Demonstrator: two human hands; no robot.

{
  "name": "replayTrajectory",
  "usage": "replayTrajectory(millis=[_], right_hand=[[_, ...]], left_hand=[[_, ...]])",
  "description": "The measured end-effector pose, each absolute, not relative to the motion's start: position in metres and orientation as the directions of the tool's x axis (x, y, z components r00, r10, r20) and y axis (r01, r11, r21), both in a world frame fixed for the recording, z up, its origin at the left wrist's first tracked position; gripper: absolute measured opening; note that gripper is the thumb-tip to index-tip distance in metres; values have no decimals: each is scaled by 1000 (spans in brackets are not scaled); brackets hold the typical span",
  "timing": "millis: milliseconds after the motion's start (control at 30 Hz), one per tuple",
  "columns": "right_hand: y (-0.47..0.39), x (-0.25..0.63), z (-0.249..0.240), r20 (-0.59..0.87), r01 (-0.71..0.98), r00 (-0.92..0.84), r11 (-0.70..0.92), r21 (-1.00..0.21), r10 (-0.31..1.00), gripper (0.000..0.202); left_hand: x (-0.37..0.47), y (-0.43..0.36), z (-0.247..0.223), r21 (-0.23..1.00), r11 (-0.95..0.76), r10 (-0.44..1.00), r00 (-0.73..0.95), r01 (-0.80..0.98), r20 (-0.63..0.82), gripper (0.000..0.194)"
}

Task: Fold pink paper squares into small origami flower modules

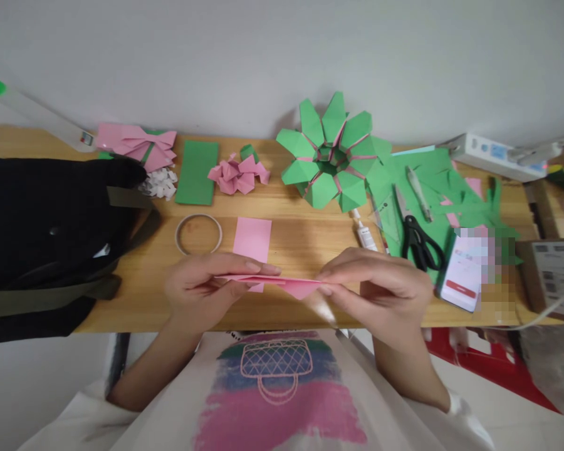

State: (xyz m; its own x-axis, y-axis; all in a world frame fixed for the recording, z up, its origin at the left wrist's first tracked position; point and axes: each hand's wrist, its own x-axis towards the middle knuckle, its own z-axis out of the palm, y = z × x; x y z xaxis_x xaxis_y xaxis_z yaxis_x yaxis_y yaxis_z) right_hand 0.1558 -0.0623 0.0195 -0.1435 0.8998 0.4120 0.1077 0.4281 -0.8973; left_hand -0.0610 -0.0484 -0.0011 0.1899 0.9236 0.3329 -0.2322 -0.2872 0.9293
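Between my two hands a folded piece of pink paper [303, 288] is held up edge-on above the table's front. My left hand [207, 285] pinches its left end between thumb and fingers. The right end is gripped by the thumb and forefinger of my right hand [380, 288]. Just behind the hands lies a flat pink paper sheet [252, 239], its lower part hidden by the held piece. A ring-shaped roll of tape [177, 234] rests beyond my left hand. Beyond my right hand are a white glue tube [366, 238] and black-handled scissors [420, 241].
A green and pink paper flower [317, 181] stands at the back. Left of it are pink folded pieces [235, 177] and a green paper stack [197, 172]. A black bag [51, 238] covers the left end. A phone [463, 269] and power strip [498, 156] sit right.
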Motion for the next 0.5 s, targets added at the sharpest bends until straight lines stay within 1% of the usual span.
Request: replayTrajectory(millis=[133, 267, 400, 500], right_hand=[[-65, 151, 20, 387, 93, -111, 397, -913, 915, 27], [-68, 146, 22, 373, 56, -68, 376, -925, 926, 27], [-69, 141, 19, 326, 14, -11, 326, -945, 945, 26], [-67, 136, 14, 273, -29, 16, 273, -961, 962, 23]], left_hand=[[-60, -48, 1, 925, -326, 920, 158, -195, 358, 33], [-61, -49, 4, 930, -312, 924, 164, -192, 344, 24], [-62, -51, 2, 911, -345, 905, 177, -224, 386, 31], [-57, -54, -1, 932, -319, 930, 133, -173, 343, 25]])
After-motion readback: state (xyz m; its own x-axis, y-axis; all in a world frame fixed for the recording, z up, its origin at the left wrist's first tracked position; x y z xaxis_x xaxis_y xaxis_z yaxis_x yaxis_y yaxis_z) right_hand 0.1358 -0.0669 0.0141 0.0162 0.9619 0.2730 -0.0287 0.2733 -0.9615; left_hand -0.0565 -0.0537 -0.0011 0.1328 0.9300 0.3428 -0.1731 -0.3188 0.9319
